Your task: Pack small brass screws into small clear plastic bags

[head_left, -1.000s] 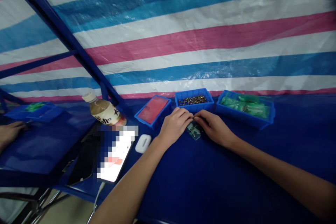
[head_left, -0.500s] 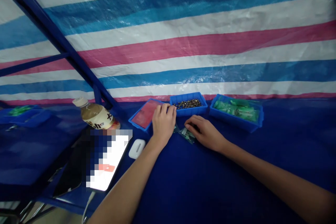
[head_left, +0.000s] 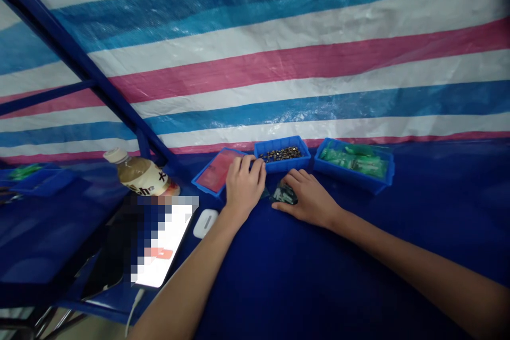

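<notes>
My right hand rests on the blue table, thumb and fingers apart around a small clear plastic bag with pale pieces inside. The bag lies between thumb and fingertips; no firm grip shows. To the left, my left hand is closed, palm down, fingers bent and close together. Under its right edge a bit of dark clear plastic shows; what the fingers hold is hidden. Just behind the hands stands a blue bin of small metal pieces. A tray with a red sheet is partly covered by my left hand.
At the right stands a blue bin of green plastic packets. A white earbud case, a lit phone with a cable and a drink bottle are at the left. A striped tarp hangs behind; a blue metal post slants down left.
My right thumb has swung away from the fingers, nearer to me, and now lies beyond the bag's near edge. The left hand stays in place. The whole view has shifted slightly.
</notes>
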A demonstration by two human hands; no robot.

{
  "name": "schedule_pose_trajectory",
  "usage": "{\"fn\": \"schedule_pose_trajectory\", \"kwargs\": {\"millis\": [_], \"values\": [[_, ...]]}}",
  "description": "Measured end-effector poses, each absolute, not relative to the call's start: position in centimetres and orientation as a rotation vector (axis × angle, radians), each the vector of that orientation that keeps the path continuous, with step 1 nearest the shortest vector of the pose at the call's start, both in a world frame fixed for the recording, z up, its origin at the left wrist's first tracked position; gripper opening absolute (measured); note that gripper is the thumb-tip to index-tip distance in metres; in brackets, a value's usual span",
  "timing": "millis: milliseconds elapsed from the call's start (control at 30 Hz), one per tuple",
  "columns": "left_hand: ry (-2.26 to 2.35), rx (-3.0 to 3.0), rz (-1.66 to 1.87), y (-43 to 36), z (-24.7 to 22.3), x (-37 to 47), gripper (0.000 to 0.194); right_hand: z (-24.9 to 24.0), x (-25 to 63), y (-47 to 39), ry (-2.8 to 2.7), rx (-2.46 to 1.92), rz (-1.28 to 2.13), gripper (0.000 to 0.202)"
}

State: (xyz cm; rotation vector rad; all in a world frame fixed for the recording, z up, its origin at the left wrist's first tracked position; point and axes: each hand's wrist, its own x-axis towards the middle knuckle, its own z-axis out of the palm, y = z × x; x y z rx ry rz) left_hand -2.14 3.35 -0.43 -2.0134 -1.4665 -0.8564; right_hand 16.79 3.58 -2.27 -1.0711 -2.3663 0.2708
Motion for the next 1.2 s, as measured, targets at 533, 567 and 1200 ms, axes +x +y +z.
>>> {"fn": "schedule_pose_trajectory", "kwargs": {"millis": [533, 567, 1200], "values": [[-1.701, -2.667, -1.062, 2.2, 0.0, -1.4, 0.019, -2.2, 17.8, 5.1, -1.590, -0.848, 1.129, 0.026], [-1.790, -2.691, -1.188, 2.2, -0.1, -1.2, 0.018, -2.1, 17.8, 5.1, -1.544, -0.838, 1.150, 0.026], [-2.114, -2.829, -1.678, 1.9, -0.7, 0.1, 0.024, -1.6, 18.0, 5.0, -1.751, -0.870, 1.281, 0.026]]}}
